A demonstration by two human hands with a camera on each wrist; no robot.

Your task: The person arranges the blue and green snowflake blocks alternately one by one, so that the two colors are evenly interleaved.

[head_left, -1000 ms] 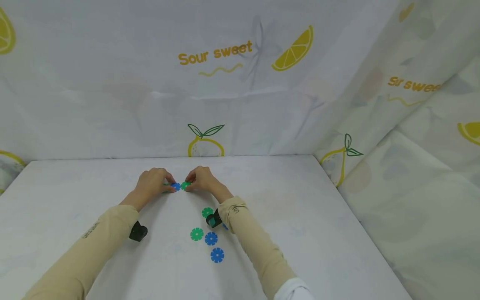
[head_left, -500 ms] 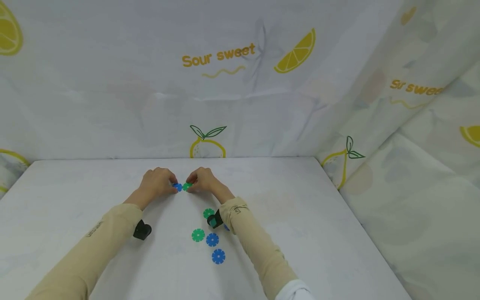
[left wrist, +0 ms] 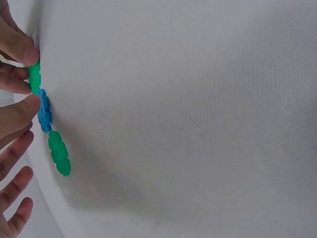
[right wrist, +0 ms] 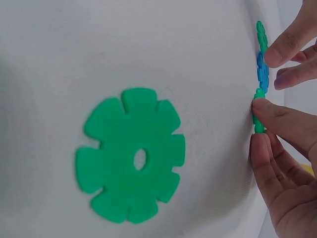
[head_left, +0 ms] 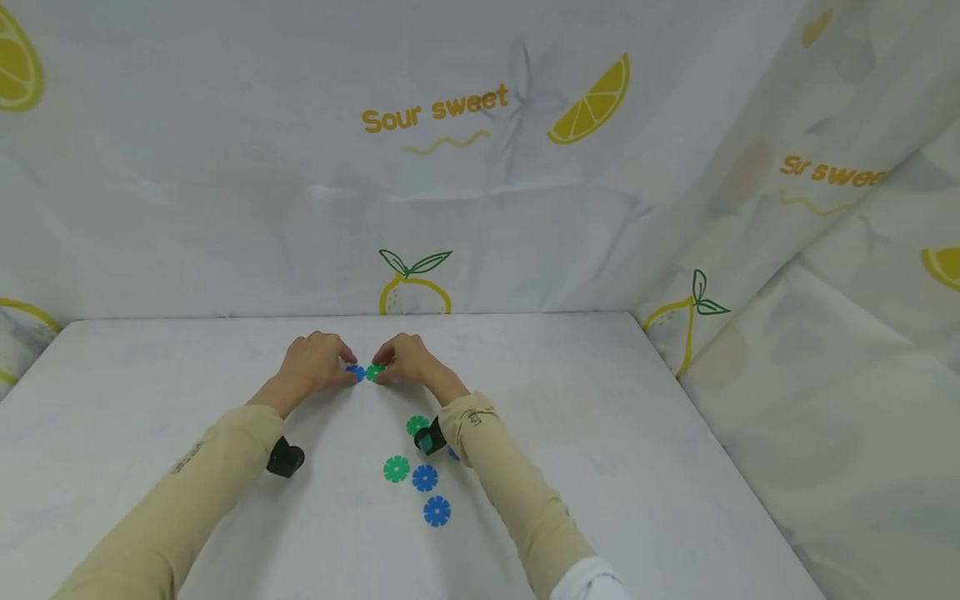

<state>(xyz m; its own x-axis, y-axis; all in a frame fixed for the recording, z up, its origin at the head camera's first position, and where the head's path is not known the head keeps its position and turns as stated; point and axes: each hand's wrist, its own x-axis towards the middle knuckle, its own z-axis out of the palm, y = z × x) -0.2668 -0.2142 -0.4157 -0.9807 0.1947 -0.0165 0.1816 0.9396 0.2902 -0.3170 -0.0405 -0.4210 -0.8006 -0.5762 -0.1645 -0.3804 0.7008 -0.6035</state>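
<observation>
Both hands meet near the back of the table, around a row of notched plastic snowflake discs. My left hand (head_left: 309,367) pinches a blue snowflake disc (left wrist: 45,111) by its edge, thumb on the near side. My right hand (head_left: 412,363) grips a green snowflake disc (right wrist: 258,118) between thumb and fingers, edge to edge with the blue one. Another green disc (left wrist: 59,153) extends from the blue disc's other side, as the left wrist view shows; in the head view my left hand hides it.
Loose on the table (head_left: 600,467) under and beside my right forearm lie two green discs (head_left: 396,469) and several blue discs (head_left: 437,511), one partly covered by the black wrist camera (head_left: 430,437). A lemon-print cloth (head_left: 225,208) hangs behind the table and along the right.
Hands and discs keep almost the same pose. The left hand has edged slightly right, closer over the blue disc, and the green disc at the row's left end is now hidden in the head view.
</observation>
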